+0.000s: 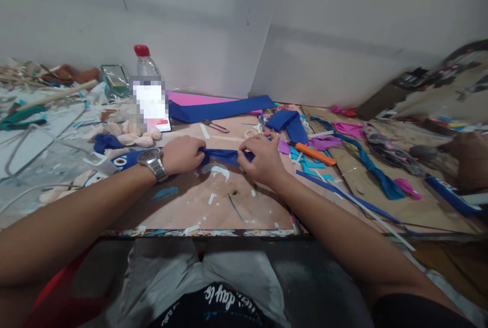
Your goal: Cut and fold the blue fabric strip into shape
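A dark blue strip of what looks like fabric (221, 155) stretches between my two hands, a little above the tabletop (244, 211). On its left end my left hand (183, 155), with a metal watch (153, 161) at the wrist, is closed in a fist. My right hand (266, 159) pinches the other end between thumb and fingers. The strip looks folded or gathered along its length. Beyond my hands lie small pink-handled thread snips (216, 125) and a wider flat blue strip (229, 110). An orange cutter knife (314, 154) rests right of my right hand.
A phone (153, 104) leans before a red-capped bottle (148, 66). Left are a white glue gun (101, 162), pale fabric pieces (141, 137) and green-handled scissors (23, 118). Teal (375, 170) and pink scraps (348, 129) lie right, near another person's blurred hand (470, 157).
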The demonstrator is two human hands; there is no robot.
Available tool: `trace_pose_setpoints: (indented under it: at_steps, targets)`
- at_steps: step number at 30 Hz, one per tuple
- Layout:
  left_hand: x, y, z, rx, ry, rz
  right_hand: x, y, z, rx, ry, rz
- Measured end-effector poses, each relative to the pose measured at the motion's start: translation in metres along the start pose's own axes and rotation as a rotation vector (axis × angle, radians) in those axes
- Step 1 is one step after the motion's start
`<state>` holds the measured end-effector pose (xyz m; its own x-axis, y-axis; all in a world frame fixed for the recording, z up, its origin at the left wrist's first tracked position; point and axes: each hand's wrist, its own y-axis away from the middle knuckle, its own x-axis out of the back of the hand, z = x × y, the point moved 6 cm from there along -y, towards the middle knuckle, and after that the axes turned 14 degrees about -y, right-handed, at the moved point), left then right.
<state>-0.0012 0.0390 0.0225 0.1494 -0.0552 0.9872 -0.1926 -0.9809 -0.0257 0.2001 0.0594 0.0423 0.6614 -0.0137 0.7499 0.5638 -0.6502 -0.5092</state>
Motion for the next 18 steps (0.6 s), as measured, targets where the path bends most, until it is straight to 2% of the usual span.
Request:
trace_pose_setpoints:
  at_steps: [3,7,18]
  targets:
    - [-0.002,-0.001,-0.005,0.042,-0.105,0.000,0.003,-0.001,0.005,-0.050,0.034,-0.005]
    - [-0.005,-0.003,-0.011,0.033,-0.140,-0.013,0.004,-0.002,0.009,-0.078,0.061,0.001]
    - [-0.002,-0.003,-0.011,0.006,-0.162,-0.004,0.002,-0.003,0.014,-0.053,0.032,0.008]
